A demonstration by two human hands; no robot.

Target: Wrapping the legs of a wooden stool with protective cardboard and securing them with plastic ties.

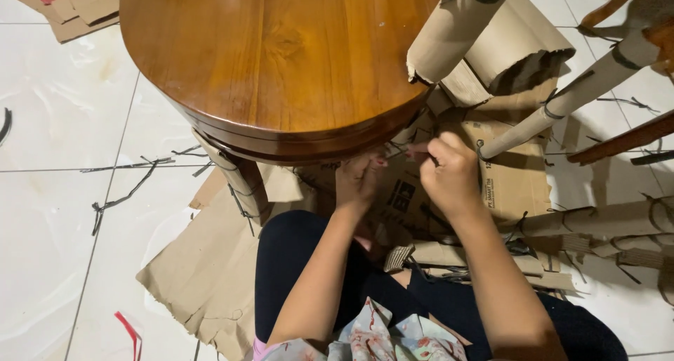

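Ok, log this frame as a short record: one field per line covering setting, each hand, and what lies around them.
setting: white tiled floor, person seated on it, seen from above
main item: round brown wooden tabletop, lying close in front of the person
left hand: left hand at the tabletop's lower edge, fingers curled; what it pinches is hidden
right hand: right hand closed in a fist beside the left, grip contents unclear
wrapping: cardboard-wrapped legs bound with dark straps
litter: torn cardboard sheets, loose dark strap pieces

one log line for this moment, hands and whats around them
left hand: closed, at table underside | right hand: pinching dark strap | round wooden table | cardboard-wrapped legs | cardboard sheets on tiled floor
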